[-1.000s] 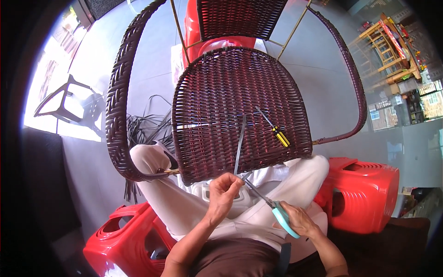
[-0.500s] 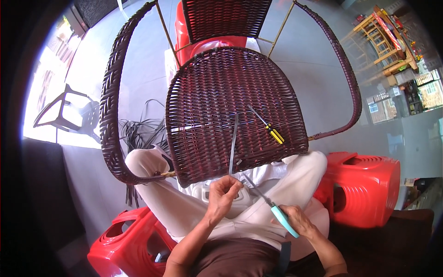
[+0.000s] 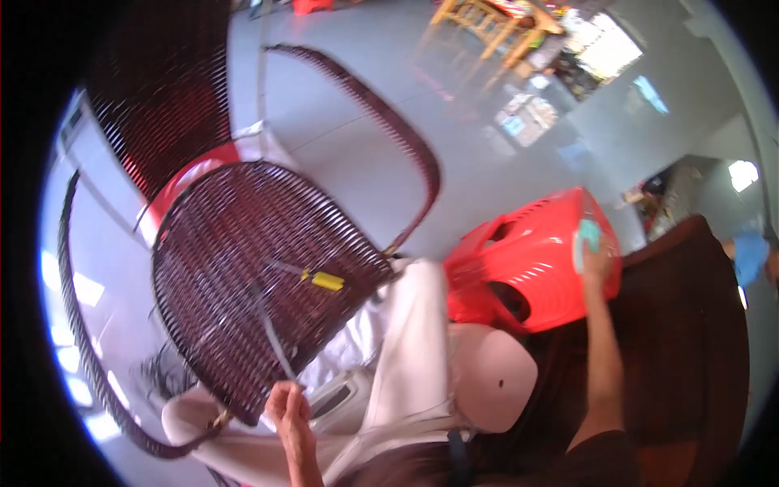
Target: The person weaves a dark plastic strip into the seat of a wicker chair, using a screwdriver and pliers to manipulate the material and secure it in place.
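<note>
My left hand (image 3: 288, 406) is closed on the end of a grey strip (image 3: 277, 339) at the front edge of the dark brown woven chair seat (image 3: 215, 235) in front of me. A yellow-handled screwdriver (image 3: 323, 279) lies on the seat. At the right, my right hand (image 3: 596, 258) grips the teal-handled scissors (image 3: 587, 242) at the top of a red plastic stool (image 3: 519, 243) lying on its side; the blades do not show clearly. The picture is blurred.
A pink seat (image 3: 487, 373) is beside my leg (image 3: 414, 316), with dark brown furniture (image 3: 690, 341) further right. The chair's curved arms (image 3: 406, 142) stand out on both sides. A wooden piece of furniture (image 3: 479, 20) stands in the background. Dark loose strips lie on the left.
My view has swung to the right. My right hand has moved with the scissors from beside my left hand out to the red stool. My left hand still holds the strip.
</note>
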Tool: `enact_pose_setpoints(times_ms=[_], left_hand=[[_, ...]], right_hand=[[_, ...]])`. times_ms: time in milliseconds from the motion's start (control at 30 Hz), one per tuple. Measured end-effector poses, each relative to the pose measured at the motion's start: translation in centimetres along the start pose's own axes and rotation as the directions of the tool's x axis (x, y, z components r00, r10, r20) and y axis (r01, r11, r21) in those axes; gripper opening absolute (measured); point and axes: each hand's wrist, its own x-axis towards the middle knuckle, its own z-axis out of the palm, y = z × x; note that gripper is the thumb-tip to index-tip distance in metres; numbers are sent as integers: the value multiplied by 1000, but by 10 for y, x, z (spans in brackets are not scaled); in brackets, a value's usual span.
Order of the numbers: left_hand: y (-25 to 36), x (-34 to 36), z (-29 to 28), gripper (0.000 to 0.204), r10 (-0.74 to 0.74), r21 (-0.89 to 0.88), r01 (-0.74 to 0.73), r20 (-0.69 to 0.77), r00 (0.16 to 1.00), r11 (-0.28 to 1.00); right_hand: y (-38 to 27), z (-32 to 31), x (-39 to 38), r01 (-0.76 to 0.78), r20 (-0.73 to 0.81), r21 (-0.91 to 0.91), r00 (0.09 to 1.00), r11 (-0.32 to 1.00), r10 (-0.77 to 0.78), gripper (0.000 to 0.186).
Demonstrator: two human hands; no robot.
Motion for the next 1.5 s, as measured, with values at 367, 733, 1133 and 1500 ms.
enact_pose_setpoints(times_ms=[367,733,1133,1500], left_hand=[[6,-7,-22,10,-7,-139,2,-38,999,990],[4,-6,-11,13,56,-175,-72,-94,994,982],[-2,-6,-19,11,23,-199,-37,-73,997,979],[41,-30,1,11,-8,-500,32,50,999,866]], right_hand=[[12,5,14,231,-150,37,963,972,-223,31],[-354,-52,-265,-17,277,957,363,291,-890,23],[-354,-43,-295,-202,378,910,48,362,-924,8],[-417,-45,-276,400,-145,912,518,89,-843,40]])
